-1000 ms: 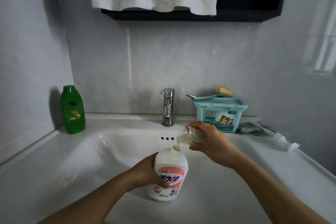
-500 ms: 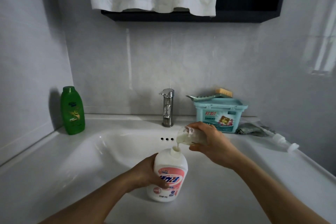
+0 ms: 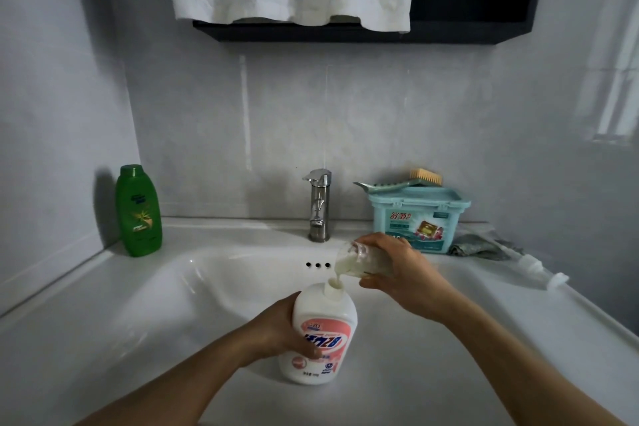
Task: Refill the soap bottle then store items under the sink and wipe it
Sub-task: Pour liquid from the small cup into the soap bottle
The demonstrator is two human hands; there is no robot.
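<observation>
Upright white soap bottle (image 3: 323, 328) under tilted clear cup (image 3: 359, 261).

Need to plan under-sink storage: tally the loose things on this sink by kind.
Bottles: 2 (green bottle, white soap bottle)
Clear cup: 1
Teal lidded box: 1
Scrub brush: 1
Grey cloth: 1
Pump head: 1
Total: 7

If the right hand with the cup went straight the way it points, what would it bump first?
Probably the faucet, straight beyond the right hand; depth is unclear.
</observation>
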